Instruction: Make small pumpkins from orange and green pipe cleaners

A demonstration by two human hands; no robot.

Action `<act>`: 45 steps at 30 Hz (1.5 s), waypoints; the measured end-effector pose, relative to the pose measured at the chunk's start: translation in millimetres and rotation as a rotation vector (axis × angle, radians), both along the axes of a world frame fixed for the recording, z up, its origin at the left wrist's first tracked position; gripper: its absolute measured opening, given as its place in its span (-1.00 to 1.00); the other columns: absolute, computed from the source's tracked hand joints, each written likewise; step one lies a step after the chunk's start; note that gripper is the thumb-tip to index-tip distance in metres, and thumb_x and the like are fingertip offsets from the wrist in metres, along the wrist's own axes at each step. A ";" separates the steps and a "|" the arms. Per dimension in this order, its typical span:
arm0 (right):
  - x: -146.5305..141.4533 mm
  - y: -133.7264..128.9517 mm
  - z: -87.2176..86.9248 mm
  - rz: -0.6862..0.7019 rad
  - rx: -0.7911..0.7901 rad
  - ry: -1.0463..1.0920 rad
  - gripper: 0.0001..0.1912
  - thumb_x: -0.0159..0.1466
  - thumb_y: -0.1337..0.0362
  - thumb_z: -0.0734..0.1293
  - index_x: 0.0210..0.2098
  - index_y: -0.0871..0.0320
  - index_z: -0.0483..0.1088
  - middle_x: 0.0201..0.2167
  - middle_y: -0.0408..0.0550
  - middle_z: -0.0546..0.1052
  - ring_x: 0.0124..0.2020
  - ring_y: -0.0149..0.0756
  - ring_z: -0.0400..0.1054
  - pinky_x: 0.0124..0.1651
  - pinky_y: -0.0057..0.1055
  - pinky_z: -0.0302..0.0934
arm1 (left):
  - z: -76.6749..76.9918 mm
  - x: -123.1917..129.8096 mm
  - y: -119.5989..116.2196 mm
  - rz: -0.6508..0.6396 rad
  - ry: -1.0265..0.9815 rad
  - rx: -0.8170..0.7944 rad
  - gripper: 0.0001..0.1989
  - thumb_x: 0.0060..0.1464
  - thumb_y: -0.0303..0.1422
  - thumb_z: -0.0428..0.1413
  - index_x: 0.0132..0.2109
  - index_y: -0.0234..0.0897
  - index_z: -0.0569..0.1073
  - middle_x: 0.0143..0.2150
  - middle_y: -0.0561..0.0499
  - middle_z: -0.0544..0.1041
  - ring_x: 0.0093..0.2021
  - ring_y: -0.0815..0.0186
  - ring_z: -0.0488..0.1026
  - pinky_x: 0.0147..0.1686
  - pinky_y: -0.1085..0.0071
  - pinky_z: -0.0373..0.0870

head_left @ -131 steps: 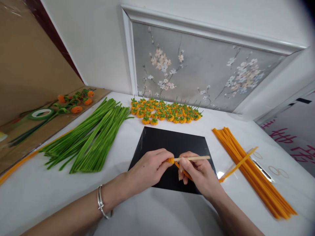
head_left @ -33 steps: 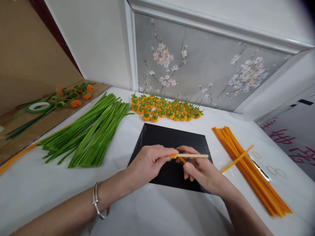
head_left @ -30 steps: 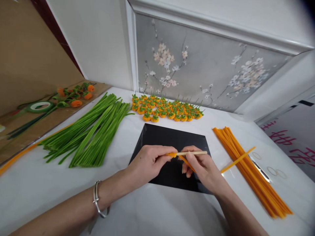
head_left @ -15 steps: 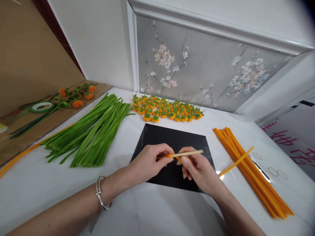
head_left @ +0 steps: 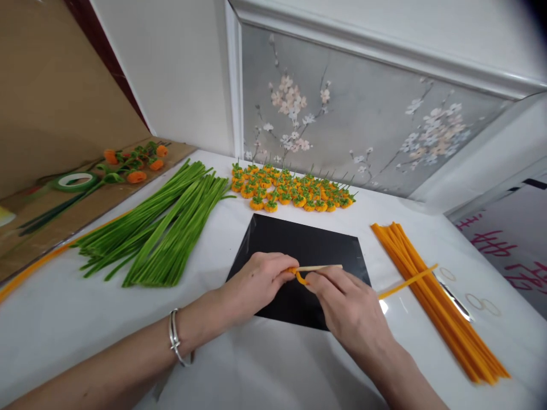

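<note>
Over the black mat [head_left: 294, 239], my left hand [head_left: 258, 285] pinches the end of a thin wooden stick [head_left: 318, 267] where an orange pipe cleaner [head_left: 301, 278] is coiled around it. My right hand [head_left: 352, 302] is closed on the loose part of that pipe cleaner, which bends in a small loop between the two hands. Its fingers partly cover the stick's far end. The pipe cleaner's tail [head_left: 405, 281] sticks out beyond my right hand, above the orange bundle. A silver bracelet circles my left wrist.
Green pipe cleaners [head_left: 171, 239] lie at left, orange pipe cleaners [head_left: 436, 302] at right beside tweezers [head_left: 457, 302] and rubber bands [head_left: 482, 303]. Several small orange pumpkin shapes [head_left: 290, 191] with green tops stand along the wall. Green tape [head_left: 77, 181] and orange flowers [head_left: 135, 177] rest on cardboard.
My right hand has turned over, its back now facing up, and sits over the stick. The loose pipe cleaner now curves from the coil to its fingers. My left hand keeps its pinch.
</note>
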State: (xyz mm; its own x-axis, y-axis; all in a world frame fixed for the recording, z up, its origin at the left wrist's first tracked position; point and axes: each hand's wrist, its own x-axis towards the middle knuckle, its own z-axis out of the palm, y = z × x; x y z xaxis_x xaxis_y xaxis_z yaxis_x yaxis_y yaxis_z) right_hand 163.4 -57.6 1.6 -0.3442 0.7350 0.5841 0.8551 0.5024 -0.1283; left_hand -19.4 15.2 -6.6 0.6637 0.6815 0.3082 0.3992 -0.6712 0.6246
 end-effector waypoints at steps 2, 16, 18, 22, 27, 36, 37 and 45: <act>2.7 1.5 3.2 -0.008 0.004 0.051 -0.78 0.35 0.40 0.17 -0.28 0.13 0.46 -0.38 -0.06 0.50 -0.40 -0.36 0.36 -0.33 -0.47 0.19 | 0.4 1.3 -3.1 -0.050 0.027 -0.009 -0.83 0.16 -0.56 0.04 -0.18 -0.28 0.48 -0.30 0.04 0.55 -0.32 0.37 0.46 -0.31 0.51 0.30; 31.8 15.8 8.2 -0.071 -0.637 0.431 -0.78 0.28 0.17 0.27 -0.38 0.08 0.51 -0.43 -0.13 0.52 -0.40 -0.33 0.37 -0.34 -0.45 0.20 | 5.3 3.3 -19.2 -0.151 0.035 0.000 -0.87 0.23 -0.48 -0.02 -0.13 -0.24 0.38 -0.33 0.07 0.46 -0.36 0.39 0.42 -0.34 0.49 0.32; 37.6 18.4 5.9 -0.001 -0.807 0.467 -0.74 0.29 0.14 0.25 -0.37 0.11 0.51 -0.44 -0.14 0.52 -0.40 -0.33 0.36 -0.36 -0.47 0.20 | 5.8 4.2 -20.6 -0.195 -0.015 0.012 -0.81 0.23 -0.49 -0.02 -0.05 -0.22 0.40 -0.26 0.04 0.50 -0.28 0.37 0.45 -0.25 0.49 0.36; 41.6 20.1 0.2 0.105 -0.965 0.460 -0.66 0.31 0.11 0.20 -0.45 0.17 0.45 -0.59 -0.21 0.39 -0.54 -0.44 0.22 -0.52 -0.52 0.05 | 6.1 4.9 -19.5 -0.189 -0.068 0.046 -0.77 0.24 -0.48 -0.02 0.00 -0.25 0.43 -0.22 -0.01 0.52 -0.26 0.37 0.46 -0.24 0.49 0.39; 28.5 13.0 1.6 0.085 -0.877 0.350 -0.76 0.30 0.25 0.21 -0.45 0.15 0.41 -0.58 -0.24 0.38 -0.56 -0.47 0.19 -0.49 -0.52 0.04 | 6.1 2.6 -9.9 -0.042 -0.087 0.073 -0.78 0.21 -0.54 0.00 -0.07 -0.28 0.48 -0.25 -0.01 0.51 -0.29 0.37 0.46 -0.27 0.49 0.39; 7.6 -2.5 11.8 0.101 -0.667 0.089 -0.74 0.35 0.34 0.14 -0.46 0.12 0.29 -0.55 -0.19 0.39 -0.54 -0.40 0.25 -0.45 -0.47 0.08 | 0.4 -0.2 -5.7 0.026 -0.028 0.133 -0.77 0.23 -0.53 -0.05 -0.12 -0.28 0.49 -0.27 -0.02 0.49 -0.29 0.36 0.46 -0.29 0.48 0.40; 7.5 -2.7 11.4 0.090 -0.643 0.064 -0.73 0.37 0.32 0.12 -0.46 0.12 0.29 -0.56 -0.18 0.38 -0.56 -0.39 0.23 -0.48 -0.46 0.07 | -0.4 -0.1 -5.9 0.019 -0.015 0.147 -0.76 0.23 -0.53 -0.06 -0.13 -0.28 0.49 -0.28 -0.02 0.49 -0.29 0.35 0.46 -0.29 0.48 0.40; 9.9 1.7 7.6 0.058 -0.388 0.077 -0.69 0.40 0.25 0.09 -0.26 0.12 0.44 -0.43 -0.05 0.47 -0.45 -0.36 0.36 -0.38 -0.47 0.19 | -2.3 0.3 -6.1 -0.045 0.141 0.291 -0.73 0.22 -0.56 -0.09 -0.13 -0.27 0.49 -0.33 -0.01 0.52 -0.29 0.32 0.46 -0.30 0.42 0.35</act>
